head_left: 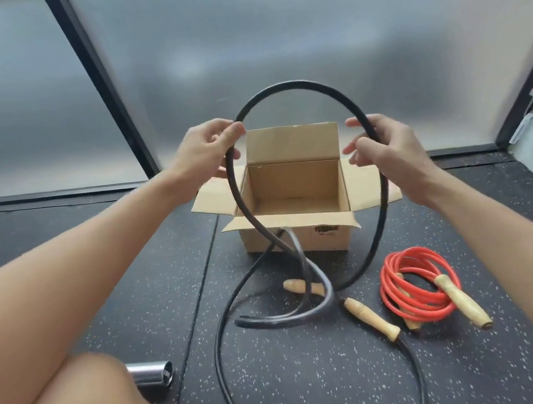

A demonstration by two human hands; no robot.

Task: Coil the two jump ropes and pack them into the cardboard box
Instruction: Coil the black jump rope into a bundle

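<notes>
The cardboard box [294,190] sits open and empty on the floor [133,291], with the black rope [292,85] looped above it, left hand [205,152] fingers pinching it, right hand [384,146] fingers loosely curled round it. That stiff loop could spring apart under this light grip. The red rope [416,286] lies coiled beside the box, a wooden handle [372,319] trails, and a metal cylinder [151,378] sits by the knee.

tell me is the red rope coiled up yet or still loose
Coiled. The red rope lies on the floor in a tight round bundle of several loops, right of the box, with its wooden handles tucked against it. Neither hand touches it.
</notes>
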